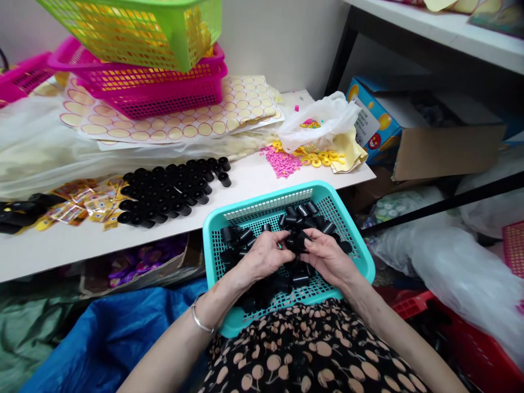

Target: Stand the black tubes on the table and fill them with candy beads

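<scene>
A turquoise basket [352, 232] lies at the lap and holds many small black cylinders [301, 279]. Above its middle, my left hand [268, 254] and my right hand [325, 256] meet around a black piece [297, 240]. The fingers of both are closed on it, and they cover part of its shape. Dark parts [164, 191] like those in the basket stand in tight rows on the white table [245, 177], left of the basket.
Small yellow packets [96, 202] lie left of the rows. Pink beads [282, 162], yellow rings [321, 158] and a white plastic bag [327, 117] are behind the basket. Stacked pink [176, 98] and green baskets [180, 38] stand at the back left. An open carton [446, 150] is at the right.
</scene>
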